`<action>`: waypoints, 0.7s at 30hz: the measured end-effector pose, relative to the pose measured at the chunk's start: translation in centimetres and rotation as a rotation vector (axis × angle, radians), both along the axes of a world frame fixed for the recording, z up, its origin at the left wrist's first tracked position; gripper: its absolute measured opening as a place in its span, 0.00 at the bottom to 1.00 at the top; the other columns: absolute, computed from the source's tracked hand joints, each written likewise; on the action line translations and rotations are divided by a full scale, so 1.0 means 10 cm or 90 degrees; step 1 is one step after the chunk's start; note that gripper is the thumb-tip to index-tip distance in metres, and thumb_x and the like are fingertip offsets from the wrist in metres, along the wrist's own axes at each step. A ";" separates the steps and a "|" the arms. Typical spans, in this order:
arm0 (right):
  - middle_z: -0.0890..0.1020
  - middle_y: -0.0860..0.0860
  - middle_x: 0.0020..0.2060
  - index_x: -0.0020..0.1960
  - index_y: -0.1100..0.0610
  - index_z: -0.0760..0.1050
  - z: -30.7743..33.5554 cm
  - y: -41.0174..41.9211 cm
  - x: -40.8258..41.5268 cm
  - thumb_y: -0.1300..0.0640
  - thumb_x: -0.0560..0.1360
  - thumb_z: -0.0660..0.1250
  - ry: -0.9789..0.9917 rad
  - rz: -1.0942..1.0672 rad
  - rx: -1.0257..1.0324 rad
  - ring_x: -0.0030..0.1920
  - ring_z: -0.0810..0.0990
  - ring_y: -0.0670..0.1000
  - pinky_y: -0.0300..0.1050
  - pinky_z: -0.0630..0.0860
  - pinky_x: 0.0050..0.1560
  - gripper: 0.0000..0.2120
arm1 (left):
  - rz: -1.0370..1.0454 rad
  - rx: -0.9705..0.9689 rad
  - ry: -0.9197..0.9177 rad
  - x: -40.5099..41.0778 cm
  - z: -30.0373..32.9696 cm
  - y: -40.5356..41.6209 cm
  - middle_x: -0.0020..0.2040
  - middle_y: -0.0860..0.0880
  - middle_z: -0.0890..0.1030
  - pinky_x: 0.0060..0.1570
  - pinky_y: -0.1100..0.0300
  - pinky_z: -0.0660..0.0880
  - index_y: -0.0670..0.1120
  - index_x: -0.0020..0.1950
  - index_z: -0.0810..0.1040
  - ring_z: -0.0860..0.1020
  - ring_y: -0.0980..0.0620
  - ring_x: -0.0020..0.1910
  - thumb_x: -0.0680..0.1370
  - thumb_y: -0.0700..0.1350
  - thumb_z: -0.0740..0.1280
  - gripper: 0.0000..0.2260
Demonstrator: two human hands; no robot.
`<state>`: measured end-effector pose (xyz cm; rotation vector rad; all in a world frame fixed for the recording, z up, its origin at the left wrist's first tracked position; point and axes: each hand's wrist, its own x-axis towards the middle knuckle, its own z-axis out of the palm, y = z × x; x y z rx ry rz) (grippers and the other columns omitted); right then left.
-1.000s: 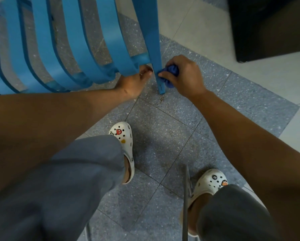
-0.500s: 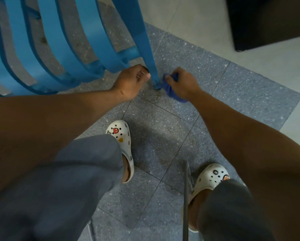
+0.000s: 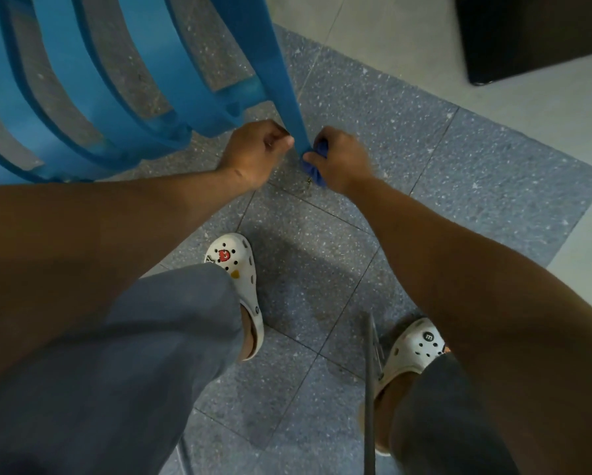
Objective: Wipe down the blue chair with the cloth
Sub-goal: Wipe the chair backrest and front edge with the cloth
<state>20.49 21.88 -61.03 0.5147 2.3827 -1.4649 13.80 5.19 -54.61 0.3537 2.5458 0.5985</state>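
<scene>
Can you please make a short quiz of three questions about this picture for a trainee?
1. True or false: the cloth is in the left hand.
2. Which part of the blue chair is being wiped? A seat, B lower end of a leg, C slats
3. What colour are the clogs?

Key: 1 false, the right hand grips it; 2 B; 3 white.
</scene>
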 end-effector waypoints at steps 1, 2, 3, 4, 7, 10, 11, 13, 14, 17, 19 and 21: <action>0.77 0.41 0.29 0.47 0.54 0.73 -0.04 -0.01 0.01 0.58 0.77 0.72 -0.024 -0.018 0.006 0.26 0.76 0.31 0.27 0.64 0.20 0.07 | 0.000 0.002 0.003 0.00 -0.01 0.01 0.45 0.54 0.79 0.43 0.66 0.65 0.44 0.57 0.82 0.76 0.57 0.46 0.82 0.52 0.66 0.13; 0.77 0.42 0.30 0.48 0.55 0.74 -0.05 -0.02 0.02 0.58 0.77 0.72 -0.040 -0.030 0.008 0.26 0.76 0.32 0.27 0.64 0.20 0.07 | 0.000 0.003 0.005 0.00 -0.01 0.02 0.45 0.54 0.79 0.42 0.67 0.64 0.44 0.57 0.82 0.76 0.56 0.45 0.82 0.52 0.66 0.13; 0.78 0.44 0.32 0.49 0.56 0.74 -0.04 -0.02 0.01 0.57 0.78 0.71 -0.051 -0.026 0.010 0.27 0.78 0.35 0.28 0.66 0.22 0.06 | -0.002 0.005 0.007 0.01 -0.01 0.02 0.45 0.54 0.79 0.40 0.69 0.63 0.44 0.57 0.82 0.76 0.56 0.45 0.82 0.51 0.66 0.12; 0.79 0.46 0.35 0.51 0.57 0.75 -0.01 -0.01 -0.01 0.55 0.79 0.71 -0.057 -0.005 0.020 0.31 0.80 0.40 0.31 0.70 0.28 0.08 | -0.005 0.008 0.009 0.01 -0.01 0.01 0.45 0.54 0.79 0.39 0.69 0.62 0.43 0.57 0.82 0.76 0.56 0.45 0.82 0.51 0.66 0.12; 0.78 0.52 0.44 0.55 0.59 0.77 0.10 0.10 -0.08 0.48 0.79 0.70 -0.024 0.080 0.067 0.44 0.76 0.52 0.42 0.69 0.41 0.14 | -0.010 0.005 0.005 0.00 0.00 0.00 0.46 0.52 0.80 0.41 0.66 0.64 0.44 0.57 0.82 0.76 0.55 0.46 0.82 0.51 0.66 0.12; 0.78 0.52 0.44 0.55 0.58 0.76 0.23 0.23 -0.12 0.48 0.79 0.70 0.033 0.086 -0.008 0.45 0.76 0.52 0.44 0.72 0.44 0.14 | -0.008 -0.001 0.004 -0.02 0.00 -0.02 0.47 0.52 0.80 0.43 0.64 0.65 0.44 0.58 0.82 0.76 0.55 0.47 0.82 0.52 0.65 0.13; 0.78 0.51 0.44 0.54 0.56 0.74 0.25 0.27 -0.11 0.48 0.79 0.70 0.032 0.104 -0.032 0.44 0.76 0.50 0.42 0.73 0.44 0.13 | -0.001 0.006 0.003 -0.02 0.00 -0.02 0.47 0.52 0.80 0.43 0.64 0.65 0.44 0.58 0.82 0.76 0.55 0.47 0.82 0.51 0.66 0.13; 0.76 0.46 0.41 0.54 0.54 0.70 0.24 0.33 -0.05 0.49 0.78 0.71 0.003 0.157 -0.049 0.39 0.73 0.44 0.37 0.71 0.39 0.12 | 0.020 0.029 -0.007 -0.02 -0.01 -0.02 0.47 0.52 0.81 0.43 0.66 0.66 0.43 0.58 0.81 0.77 0.56 0.47 0.82 0.51 0.67 0.13; 0.75 0.46 0.40 0.54 0.54 0.69 0.20 0.34 -0.02 0.52 0.77 0.71 -0.007 0.174 -0.045 0.38 0.72 0.42 0.38 0.70 0.38 0.12 | 0.023 0.033 -0.011 -0.02 -0.01 -0.02 0.47 0.53 0.81 0.43 0.68 0.66 0.43 0.58 0.81 0.77 0.56 0.47 0.82 0.51 0.67 0.13; 0.75 0.49 0.40 0.52 0.54 0.70 0.05 0.23 0.02 0.56 0.76 0.73 0.011 0.113 -0.029 0.37 0.71 0.41 0.40 0.67 0.37 0.12 | 0.019 0.030 -0.017 -0.03 -0.01 -0.03 0.47 0.55 0.80 0.38 0.75 0.65 0.44 0.58 0.82 0.77 0.57 0.47 0.82 0.52 0.67 0.13; 0.75 0.47 0.38 0.50 0.54 0.70 -0.03 0.13 -0.01 0.56 0.75 0.74 0.022 0.040 -0.025 0.37 0.71 0.40 0.37 0.67 0.36 0.12 | 0.012 0.025 -0.011 -0.03 -0.03 -0.03 0.46 0.55 0.79 0.36 0.80 0.64 0.45 0.57 0.82 0.76 0.58 0.46 0.82 0.52 0.67 0.13; 0.75 0.46 0.37 0.48 0.53 0.71 -0.10 0.04 -0.03 0.54 0.75 0.74 0.010 0.016 0.013 0.37 0.73 0.44 0.39 0.66 0.35 0.11 | 0.008 0.022 -0.011 -0.03 -0.03 -0.02 0.46 0.55 0.80 0.35 0.80 0.64 0.45 0.57 0.82 0.76 0.58 0.46 0.82 0.52 0.67 0.12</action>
